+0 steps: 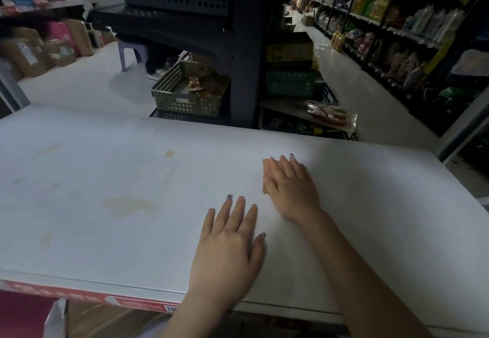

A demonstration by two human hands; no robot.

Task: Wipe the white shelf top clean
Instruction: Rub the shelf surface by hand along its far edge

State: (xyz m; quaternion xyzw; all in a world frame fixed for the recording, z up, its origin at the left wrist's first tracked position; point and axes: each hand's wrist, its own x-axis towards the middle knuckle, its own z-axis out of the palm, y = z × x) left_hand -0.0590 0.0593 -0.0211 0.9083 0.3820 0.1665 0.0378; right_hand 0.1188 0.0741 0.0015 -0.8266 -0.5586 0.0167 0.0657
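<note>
Evidently for bracing, the left hand (pixel 227 245) lies flat on the near shelf top (pixel 105 231), fingers straight. The right hand (pixel 291 186) presses a tan cloth (pixel 265 190) down with straight fingers, right of the stains (pixel 129 205).

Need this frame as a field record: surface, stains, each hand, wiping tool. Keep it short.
surface: white shelf top, not yet clean
stains: brownish small spot, broad patch and faint smear, all to the left of both hands
left: left hand flat on the shelf top, fingers straight, holding nothing
right: right hand flat, pressing on the tool
tool: tan cloth, mostly hidden under the right hand
beyond: perforated basket behind the far edge
</note>
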